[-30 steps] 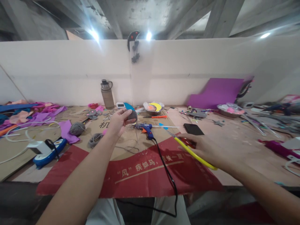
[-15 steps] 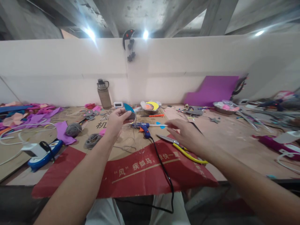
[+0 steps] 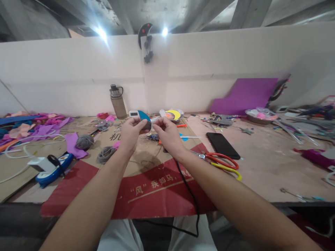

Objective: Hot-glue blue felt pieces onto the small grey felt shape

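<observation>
My left hand (image 3: pixel 130 135) is closed on a teal crescent piece (image 3: pixel 142 116), whose lower part is wrapped in grey yarn (image 3: pixel 148 126). Right beside it, my right hand (image 3: pixel 169 136) pinches its fingertips at the wrapped edge, seemingly on the yarn strand, which is too thin to see clearly there. Beneath and behind the right hand lies a blue glue gun (image 3: pixel 152 137), mostly hidden, its black cord (image 3: pixel 188 193) trailing to the front edge. A loose ball of grey yarn (image 3: pixel 105 154) rests left of my left forearm.
Scissors with red and yellow handles (image 3: pixel 221 161) and a black phone (image 3: pixel 222 144) lie to the right. A bottle (image 3: pixel 118 103), a bowl with a yellow crescent (image 3: pixel 173 114) and a purple sheet (image 3: pixel 244 97) stand at the back. A blue power strip (image 3: pixel 56 170) is at left.
My right hand has moved left from beside the glue stick to the wrapped piece and closed its fingers. This uncovers the phone and the scissors' red handle. The left hand still holds the piece.
</observation>
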Action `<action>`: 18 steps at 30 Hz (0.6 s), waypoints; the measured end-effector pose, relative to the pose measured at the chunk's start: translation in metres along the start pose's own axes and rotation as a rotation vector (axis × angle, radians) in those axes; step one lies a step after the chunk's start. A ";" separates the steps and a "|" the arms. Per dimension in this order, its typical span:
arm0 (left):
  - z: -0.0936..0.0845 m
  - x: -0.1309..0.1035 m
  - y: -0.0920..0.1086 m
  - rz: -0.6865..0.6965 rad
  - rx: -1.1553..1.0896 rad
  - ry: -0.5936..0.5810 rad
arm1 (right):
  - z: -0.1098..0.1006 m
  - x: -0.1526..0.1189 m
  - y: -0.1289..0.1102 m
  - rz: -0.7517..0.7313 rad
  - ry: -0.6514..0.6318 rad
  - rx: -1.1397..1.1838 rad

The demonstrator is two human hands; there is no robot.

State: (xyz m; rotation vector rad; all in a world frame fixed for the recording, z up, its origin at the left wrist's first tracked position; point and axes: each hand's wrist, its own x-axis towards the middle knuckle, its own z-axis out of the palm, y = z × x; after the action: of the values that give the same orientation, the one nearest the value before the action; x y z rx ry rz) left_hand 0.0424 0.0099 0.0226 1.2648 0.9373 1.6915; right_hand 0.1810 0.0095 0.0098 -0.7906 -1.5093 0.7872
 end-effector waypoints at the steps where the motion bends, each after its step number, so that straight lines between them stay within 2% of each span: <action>1: 0.001 0.000 0.000 -0.024 -0.019 -0.006 | -0.002 -0.001 -0.001 -0.003 0.018 0.009; 6: 0.003 -0.001 0.001 -0.113 -0.083 -0.039 | -0.003 0.001 0.000 -0.006 0.075 -0.018; 14: 0.003 0.000 0.002 -0.180 -0.164 -0.097 | -0.003 -0.001 -0.002 -0.056 0.059 -0.017; 18: 0.003 0.000 0.004 -0.200 -0.192 -0.119 | -0.002 -0.003 -0.004 -0.021 0.046 0.036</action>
State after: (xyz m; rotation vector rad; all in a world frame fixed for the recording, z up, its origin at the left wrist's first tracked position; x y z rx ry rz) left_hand 0.0450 0.0087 0.0267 1.0941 0.7834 1.4945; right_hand 0.1830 0.0054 0.0117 -0.7602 -1.4564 0.7727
